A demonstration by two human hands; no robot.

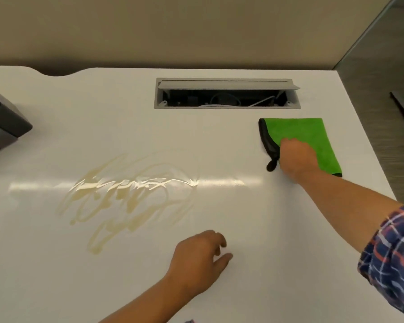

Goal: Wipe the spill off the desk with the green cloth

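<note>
A folded green cloth (301,134) with a dark grey edge lies flat at the right of the white desk (231,217). My right hand (296,159) rests on the cloth's near left part, fingers curled down onto it at the dark edge. A yellowish smeared spill (126,201) spreads over the desk's left middle, glossy under a light reflection. Nearer the front, right of the spill, my left hand (198,259) hovers low over the desk with fingers loosely apart and nothing in it.
An open grey cable hatch (226,94) with wires inside is set into the desk behind the cloth. A dark device (2,122) sits at the left edge. The desk's right edge runs just past the cloth, with floor beyond.
</note>
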